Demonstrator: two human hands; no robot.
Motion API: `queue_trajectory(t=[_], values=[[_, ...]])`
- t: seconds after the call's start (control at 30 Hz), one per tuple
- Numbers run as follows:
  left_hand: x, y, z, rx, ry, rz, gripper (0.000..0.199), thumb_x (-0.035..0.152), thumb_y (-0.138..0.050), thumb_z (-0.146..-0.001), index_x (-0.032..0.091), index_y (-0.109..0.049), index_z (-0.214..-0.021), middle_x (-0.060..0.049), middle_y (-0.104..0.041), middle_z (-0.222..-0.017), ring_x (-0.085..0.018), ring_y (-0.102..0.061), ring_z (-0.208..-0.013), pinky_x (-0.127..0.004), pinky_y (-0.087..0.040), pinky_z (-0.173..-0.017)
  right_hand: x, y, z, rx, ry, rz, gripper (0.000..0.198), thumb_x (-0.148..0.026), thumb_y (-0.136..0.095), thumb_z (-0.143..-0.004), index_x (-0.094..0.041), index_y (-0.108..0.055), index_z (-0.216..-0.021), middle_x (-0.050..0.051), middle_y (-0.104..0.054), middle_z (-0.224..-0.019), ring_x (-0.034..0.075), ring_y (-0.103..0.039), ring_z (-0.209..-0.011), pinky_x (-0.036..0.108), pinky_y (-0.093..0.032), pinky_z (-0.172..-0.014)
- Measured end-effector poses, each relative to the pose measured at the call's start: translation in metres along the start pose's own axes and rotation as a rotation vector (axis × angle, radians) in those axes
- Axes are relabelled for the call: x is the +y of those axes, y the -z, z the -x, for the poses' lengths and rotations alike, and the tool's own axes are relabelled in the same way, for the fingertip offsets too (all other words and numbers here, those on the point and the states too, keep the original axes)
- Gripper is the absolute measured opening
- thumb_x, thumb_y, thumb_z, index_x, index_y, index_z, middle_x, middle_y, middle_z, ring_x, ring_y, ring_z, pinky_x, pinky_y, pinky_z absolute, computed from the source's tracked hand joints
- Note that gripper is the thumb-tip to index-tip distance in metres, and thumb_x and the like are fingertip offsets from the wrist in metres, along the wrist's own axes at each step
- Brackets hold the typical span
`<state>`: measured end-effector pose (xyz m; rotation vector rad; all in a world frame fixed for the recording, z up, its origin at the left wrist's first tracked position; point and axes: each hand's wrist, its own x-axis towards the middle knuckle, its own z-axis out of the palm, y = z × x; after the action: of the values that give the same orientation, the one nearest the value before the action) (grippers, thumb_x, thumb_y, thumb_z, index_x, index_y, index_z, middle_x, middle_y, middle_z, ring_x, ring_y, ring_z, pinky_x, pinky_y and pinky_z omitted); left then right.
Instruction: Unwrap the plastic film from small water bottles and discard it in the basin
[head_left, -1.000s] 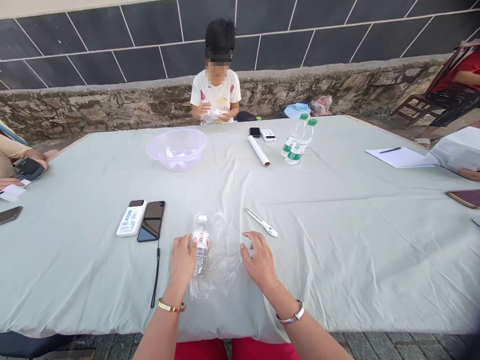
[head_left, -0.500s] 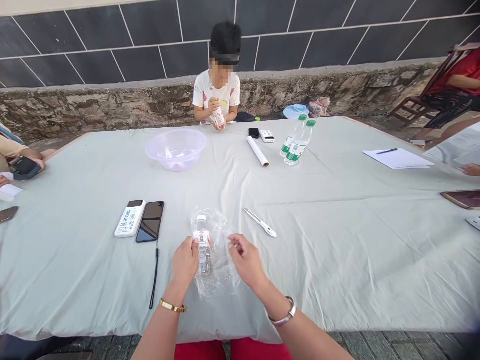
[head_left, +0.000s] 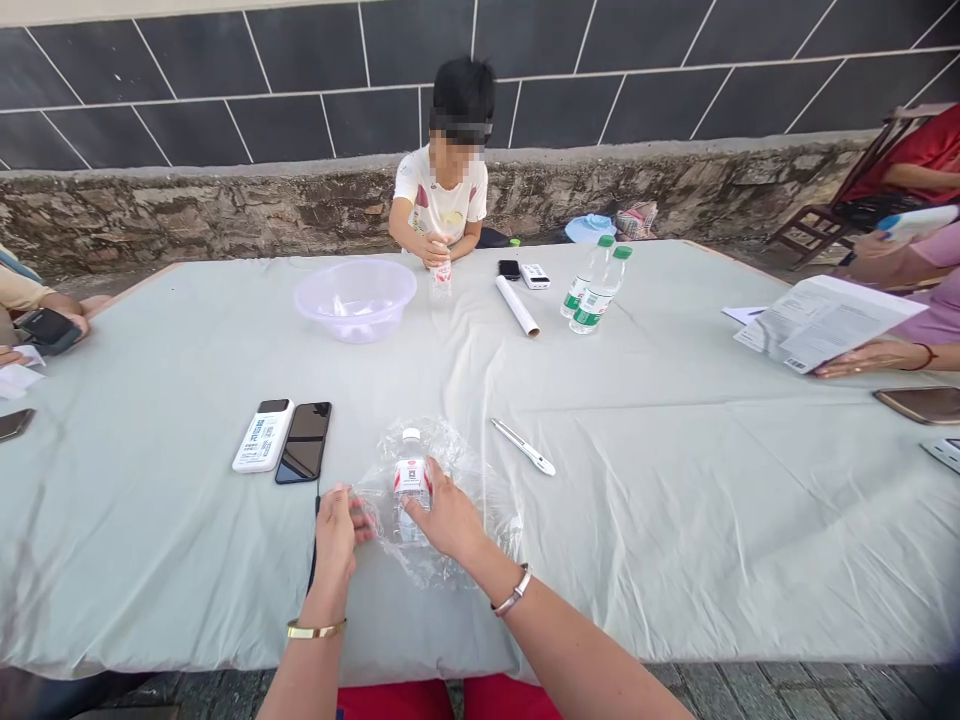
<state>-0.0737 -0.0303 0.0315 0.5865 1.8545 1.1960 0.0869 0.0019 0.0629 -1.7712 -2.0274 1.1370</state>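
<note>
A small clear bottle [head_left: 411, 478] with a white cap and a red-and-white label lies on a spread sheet of crinkled clear plastic film [head_left: 480, 490] in front of me. My right hand [head_left: 448, 512] grips the bottle from the right, thumb over its lower front and fingers along its side. To its left, my left hand [head_left: 341, 525] is open at the film's edge, fingers apart and slightly blurred. Whether those fingers touch the film I cannot tell.
A white power bank [head_left: 262, 436] and a black phone [head_left: 303, 443] lie left; a white utility knife [head_left: 523, 447] lies right. Farther off are a purple basin [head_left: 355, 300], a white roll [head_left: 517, 305] and two water bottles [head_left: 596, 290]. A person opposite handles another small bottle [head_left: 441, 272].
My left hand has left the bottle and moved left; my right hand has come onto it. The film is spread wider. Opposite, the person's bottle now stands on the table. Papers moved in at right.
</note>
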Motion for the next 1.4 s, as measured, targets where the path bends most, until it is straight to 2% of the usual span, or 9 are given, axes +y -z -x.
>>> queue_trajectory(t=[0.13, 0.23, 0.33, 0.57, 0.67, 0.8, 0.93, 1.17, 1.4], values=[[-0.003, -0.013, 0.002, -0.084, -0.054, -0.130, 0.032, 0.049, -0.061, -0.073, 0.021, -0.053, -0.088, 0.003, -0.055, -0.055, -0.016, -0.049, -0.036, -0.028, -0.036, -0.040, -0.009, 0.003, -0.006, 0.009, -0.025, 0.061, 0.088, -0.060, -0.047, -0.083, -0.009, -0.019, -0.149, 0.021, -0.060, -0.125, 0.035, -0.057, -0.113, 0.040, -0.044, -0.084], [-0.008, -0.020, 0.000, -0.068, -0.110, -0.133, 0.024, 0.042, -0.058, -0.074, 0.022, -0.049, -0.064, 0.005, -0.047, -0.044, -0.013, -0.042, -0.036, -0.027, -0.032, -0.042, -0.014, 0.002, -0.014, 0.004, -0.046, 0.091, 0.102, -0.068, -0.055, -0.074, -0.009, -0.019, -0.149, 0.020, -0.067, -0.111, 0.035, -0.062, -0.104, 0.039, -0.045, -0.079], [-0.011, -0.018, 0.000, -0.001, -0.138, -0.089, 0.029, 0.044, -0.055, -0.075, 0.023, -0.044, -0.059, 0.006, -0.042, -0.044, -0.012, -0.039, -0.039, -0.026, -0.031, -0.044, -0.010, 0.001, -0.022, 0.001, -0.057, 0.027, 0.102, -0.057, -0.064, -0.070, -0.009, -0.021, -0.149, 0.016, -0.070, -0.099, 0.033, -0.064, -0.097, 0.039, -0.046, -0.076], [-0.006, 0.007, 0.000, 0.025, -0.037, 0.031, 0.037, 0.057, -0.060, -0.068, 0.022, -0.051, -0.078, 0.011, -0.032, -0.043, -0.010, -0.029, -0.036, -0.024, -0.023, -0.039, 0.028, 0.023, -0.005, -0.231, -0.018, -0.904, 0.071, -0.035, -0.068, -0.067, -0.024, -0.043, -0.132, 0.004, -0.070, -0.096, 0.022, -0.067, -0.083, 0.030, -0.051, -0.063], [-0.005, 0.020, -0.003, 0.075, -0.023, 0.051, 0.040, 0.058, -0.063, -0.065, 0.024, -0.050, -0.080, 0.012, -0.031, -0.040, -0.009, -0.028, -0.036, -0.023, -0.022, -0.039, 0.043, 0.046, -0.002, -0.145, 0.143, -1.018, 0.068, -0.032, -0.076, -0.060, -0.023, -0.051, -0.122, 0.005, -0.068, -0.103, 0.023, -0.065, -0.093, 0.034, -0.051, -0.077], [-0.006, 0.025, -0.004, 0.110, -0.051, 0.074, 0.044, 0.061, -0.063, -0.064, 0.024, -0.053, -0.086, 0.011, -0.033, -0.040, -0.010, -0.031, -0.037, -0.024, -0.025, -0.040, 0.054, 0.079, -0.036, 0.263, 0.212, -0.864, 0.060, -0.033, -0.075, -0.060, -0.020, -0.055, -0.115, 0.008, -0.066, -0.110, 0.024, -0.062, -0.101, 0.038, -0.048, -0.088], [-0.010, 0.017, 0.001, 0.048, -0.017, 0.067, 0.044, 0.061, -0.065, -0.063, 0.024, -0.054, -0.084, 0.011, -0.033, -0.041, -0.010, -0.032, -0.037, -0.024, -0.026, -0.040, 0.058, 0.097, -0.092, 0.603, 0.050, -0.526, 0.067, -0.031, -0.072, -0.059, -0.019, -0.050, -0.121, 0.008, -0.065, -0.112, 0.023, -0.062, -0.098, 0.039, -0.047, -0.089], [-0.007, 0.006, 0.007, -0.030, -0.017, 0.050, 0.043, 0.060, -0.065, -0.066, 0.023, -0.054, -0.085, 0.010, -0.036, -0.042, -0.010, -0.033, -0.038, -0.024, -0.028, -0.041, 0.060, 0.099, -0.138, 0.713, -0.003, -0.208, 0.075, -0.035, -0.064, -0.067, -0.019, -0.038, -0.135, 0.012, -0.055, -0.128, 0.026, -0.056, -0.111, 0.039, -0.045, -0.092], [-0.003, 0.003, 0.007, -0.087, -0.051, 0.045, 0.048, 0.062, -0.064, -0.067, 0.021, -0.054, -0.090, 0.008, -0.042, -0.045, -0.010, -0.038, -0.039, -0.023, -0.032, -0.041, 0.063, 0.103, -0.151, 0.712, 0.040, -0.214, 0.073, -0.032, -0.063, -0.071, -0.020, -0.035, -0.137, 0.013, -0.055, -0.128, 0.026, -0.055, -0.110, 0.039, -0.045, -0.092]])
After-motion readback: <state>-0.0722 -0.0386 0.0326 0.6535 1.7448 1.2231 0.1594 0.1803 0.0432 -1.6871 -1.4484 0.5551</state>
